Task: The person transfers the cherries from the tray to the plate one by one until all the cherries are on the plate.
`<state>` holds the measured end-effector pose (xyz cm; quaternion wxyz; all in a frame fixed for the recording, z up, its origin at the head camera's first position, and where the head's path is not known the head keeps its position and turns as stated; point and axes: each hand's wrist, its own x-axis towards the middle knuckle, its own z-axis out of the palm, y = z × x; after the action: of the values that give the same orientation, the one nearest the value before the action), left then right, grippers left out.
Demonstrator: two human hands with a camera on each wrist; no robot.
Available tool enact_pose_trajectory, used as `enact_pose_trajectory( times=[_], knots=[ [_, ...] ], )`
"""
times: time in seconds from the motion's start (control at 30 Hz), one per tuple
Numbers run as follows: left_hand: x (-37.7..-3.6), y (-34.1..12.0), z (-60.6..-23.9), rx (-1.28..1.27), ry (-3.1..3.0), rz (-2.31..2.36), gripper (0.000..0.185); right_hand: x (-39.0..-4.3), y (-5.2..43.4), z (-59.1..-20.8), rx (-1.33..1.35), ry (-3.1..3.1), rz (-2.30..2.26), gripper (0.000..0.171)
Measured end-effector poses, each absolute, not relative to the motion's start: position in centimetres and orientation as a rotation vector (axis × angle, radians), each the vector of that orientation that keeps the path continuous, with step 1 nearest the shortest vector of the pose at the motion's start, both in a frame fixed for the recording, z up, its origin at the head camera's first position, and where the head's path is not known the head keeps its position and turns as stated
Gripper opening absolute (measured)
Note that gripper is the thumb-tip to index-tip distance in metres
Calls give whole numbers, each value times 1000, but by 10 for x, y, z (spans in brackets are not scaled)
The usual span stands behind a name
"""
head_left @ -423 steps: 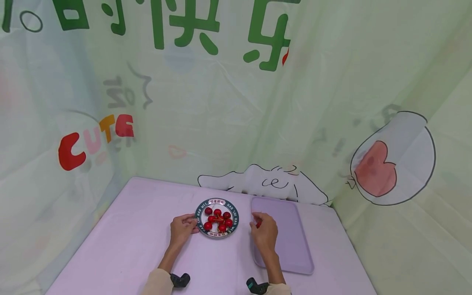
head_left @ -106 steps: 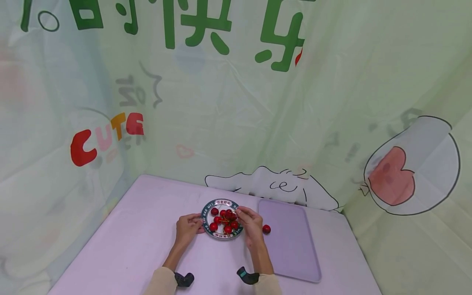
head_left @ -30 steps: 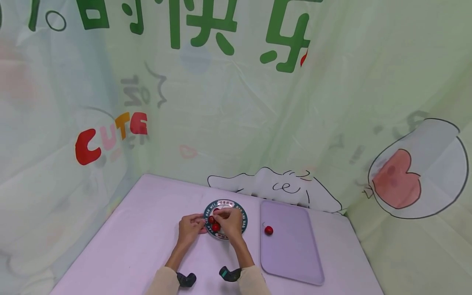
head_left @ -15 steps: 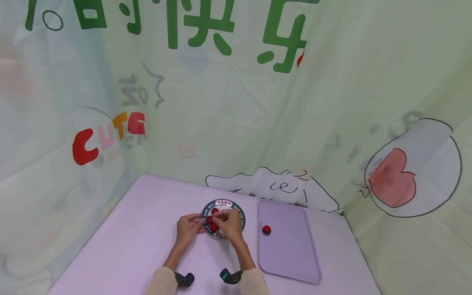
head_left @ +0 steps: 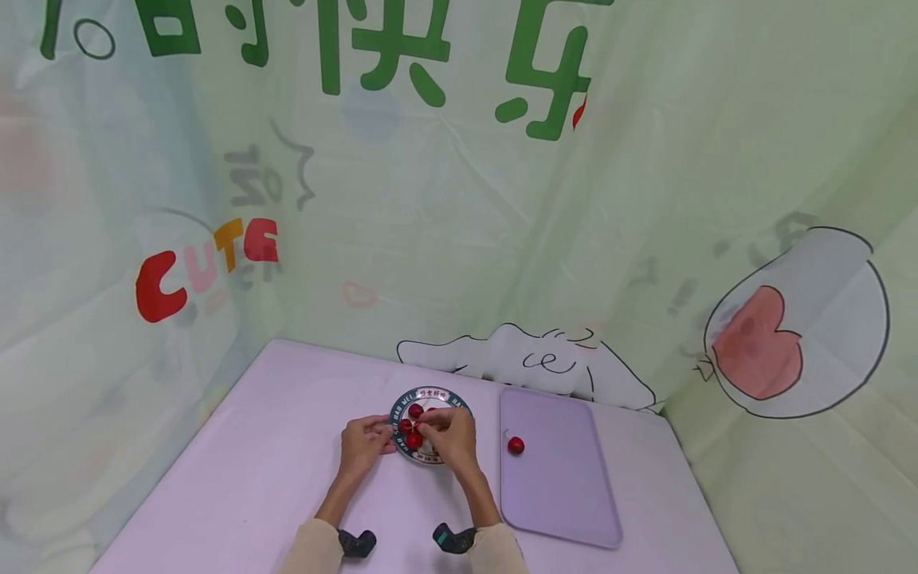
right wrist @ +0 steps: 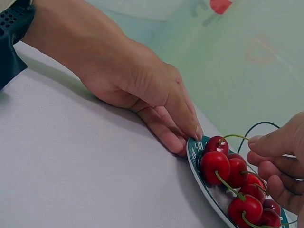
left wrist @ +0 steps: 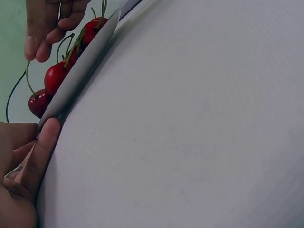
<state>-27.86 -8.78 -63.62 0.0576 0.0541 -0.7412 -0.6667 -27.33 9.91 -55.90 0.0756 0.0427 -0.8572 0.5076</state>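
- Head view gives you the whole layout: the plate (head_left: 429, 397) of cherries (head_left: 413, 440) sits near the middle of the lilac table (head_left: 272, 446), toward its far edge, with your left hand (head_left: 364, 443) at the plate's left rim and your right hand (head_left: 446, 434) lying over its near right part.
- Only this view shows the lilac tray (head_left: 559, 478) just right of the plate, running from the far edge toward the near right corner, with a single cherry (head_left: 515, 445) close to its left edge, its stem (head_left: 506, 435) pointing to the far left.
- Right wrist view shows what the head view cannot: your left hand (right wrist: 137, 90) lies palm down on the table, fingers straight, fingertips (right wrist: 192, 133) pressed to the plate's teal rim (right wrist: 195, 156).
- There your right hand's thumb and forefinger (right wrist: 270, 142) pinch the tip of a green stem (right wrist: 235, 137); it arcs left and down to a cherry (right wrist: 216, 144) resting at the rim, next to your left fingertips.
- Left wrist view sees the plate (left wrist: 80, 76) edge-on, your left finger (left wrist: 40, 156) flat against its rim, and your right fingers (left wrist: 40, 38) curled together above the cherries (left wrist: 57, 78), whose stems rise and bend toward them.
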Motion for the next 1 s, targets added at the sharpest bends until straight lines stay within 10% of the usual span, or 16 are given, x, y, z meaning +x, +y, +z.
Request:
enact_pose_trajectory(
  times=[1.0],
  knots=[
    [-273,-84,-629,198,-2290,-1963,30,-280,181,-540,-131,-2396,1393,11]
  ],
)
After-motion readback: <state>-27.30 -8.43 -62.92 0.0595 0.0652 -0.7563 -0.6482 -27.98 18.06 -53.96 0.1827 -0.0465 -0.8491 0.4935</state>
